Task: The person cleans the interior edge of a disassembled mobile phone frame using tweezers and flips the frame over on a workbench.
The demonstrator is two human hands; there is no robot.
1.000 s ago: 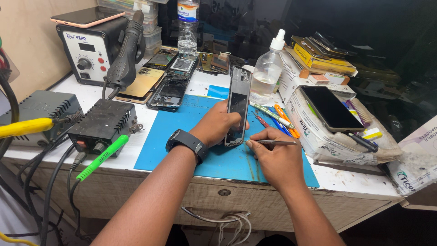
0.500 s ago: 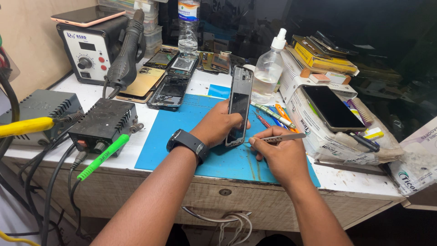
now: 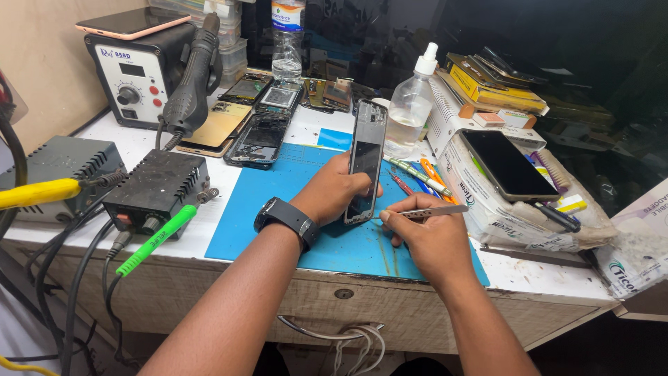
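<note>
Head view: left hand (image 3: 337, 191) grips one opened phone frame (image 3: 366, 161) along its lower edge, fingers wrapped shut around it. Long axis runs near-to-far, top end pointing far, above the blue mat (image 3: 292, 202). Right hand (image 3: 424, 240), palm down, pinches one pair of metal tweezers (image 3: 435, 211) lying left-right, one end meeting the frame's near corner. One wristwatch (image 3: 287, 219) on left wrist.
</note>
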